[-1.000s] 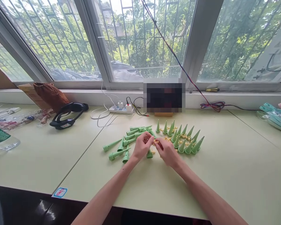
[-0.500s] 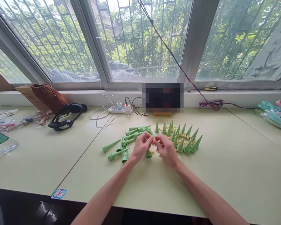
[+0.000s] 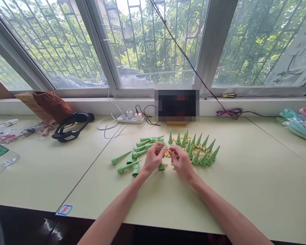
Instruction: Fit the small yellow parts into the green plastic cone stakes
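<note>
My left hand [image 3: 153, 158] and my right hand [image 3: 180, 161] meet over the pale green table [image 3: 244, 190], fingertips pinched together around a small yellow piece [image 3: 167, 153]. A green cone [image 3: 162, 166] stands just under my left hand. Several upright green cones [image 3: 201, 151] cluster to the right of my hands, with small yellow pieces [image 3: 200, 147] scattered among them. To the left lie several long green spikes [image 3: 132, 157] on their sides.
A black headset [image 3: 70, 126] and a brown pouch [image 3: 52, 103] lie at the back left. A white power strip [image 3: 131, 118] with cables sits by the window sill. A water bottle [image 3: 1, 154] lies far left. Teal and pink items [image 3: 298, 124] sit far right.
Both hands stay together at the same spot, fingers shifting slightly around the small piece. The view has drifted a little; nothing else moved.
</note>
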`<action>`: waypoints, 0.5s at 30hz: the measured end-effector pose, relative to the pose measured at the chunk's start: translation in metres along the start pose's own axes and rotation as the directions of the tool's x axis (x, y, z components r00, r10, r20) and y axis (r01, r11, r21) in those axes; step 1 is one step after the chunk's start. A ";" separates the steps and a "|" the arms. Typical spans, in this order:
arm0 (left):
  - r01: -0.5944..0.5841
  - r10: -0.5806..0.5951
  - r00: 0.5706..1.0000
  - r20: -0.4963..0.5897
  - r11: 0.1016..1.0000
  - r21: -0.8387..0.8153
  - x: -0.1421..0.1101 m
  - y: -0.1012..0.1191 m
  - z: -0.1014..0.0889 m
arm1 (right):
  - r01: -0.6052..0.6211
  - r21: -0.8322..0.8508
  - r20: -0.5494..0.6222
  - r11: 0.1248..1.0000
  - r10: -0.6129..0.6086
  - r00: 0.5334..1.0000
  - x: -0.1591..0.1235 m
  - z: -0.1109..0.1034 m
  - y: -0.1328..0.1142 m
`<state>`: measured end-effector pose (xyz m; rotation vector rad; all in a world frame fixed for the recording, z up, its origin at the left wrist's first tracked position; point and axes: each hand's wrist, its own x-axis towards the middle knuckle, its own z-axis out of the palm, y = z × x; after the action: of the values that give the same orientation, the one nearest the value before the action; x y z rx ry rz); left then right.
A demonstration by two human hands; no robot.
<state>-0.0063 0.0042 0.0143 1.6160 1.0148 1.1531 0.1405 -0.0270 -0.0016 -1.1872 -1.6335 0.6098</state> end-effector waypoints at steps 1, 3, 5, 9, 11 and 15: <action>-0.018 0.019 0.999 -0.029 0.999 0.030 0.000 -0.001 0.000 | 0.000 -0.001 -0.019 1.000 0.000 1.000 0.000 0.000 0.000; -0.039 0.047 0.996 -0.079 0.995 0.091 0.001 -0.002 -0.001 | -0.005 -0.002 -0.058 1.000 0.005 0.998 0.001 -0.001 0.000; -0.057 0.075 0.991 -0.111 0.986 0.157 0.001 -0.004 -0.001 | -0.011 -0.001 -0.095 1.000 0.011 0.995 0.001 -0.001 0.000; -0.096 0.141 0.983 -0.119 0.942 0.321 0.002 -0.007 -0.002 | 0.020 -0.001 -0.161 1.000 -0.020 0.987 0.001 -0.001 0.001; -0.113 0.157 0.985 -0.077 0.909 0.402 0.003 -0.008 -0.003 | 0.039 -0.002 -0.186 0.999 -0.038 0.982 0.002 -0.001 0.003; -0.146 0.152 0.988 0.034 0.831 0.536 0.003 -0.008 -0.006 | 0.049 -0.011 -0.201 0.999 -0.050 0.978 0.002 -0.001 0.005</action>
<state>-0.0124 0.0100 0.0080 2.1663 1.3195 1.0266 0.1435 -0.0232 -0.0046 -1.1694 -1.4897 0.4389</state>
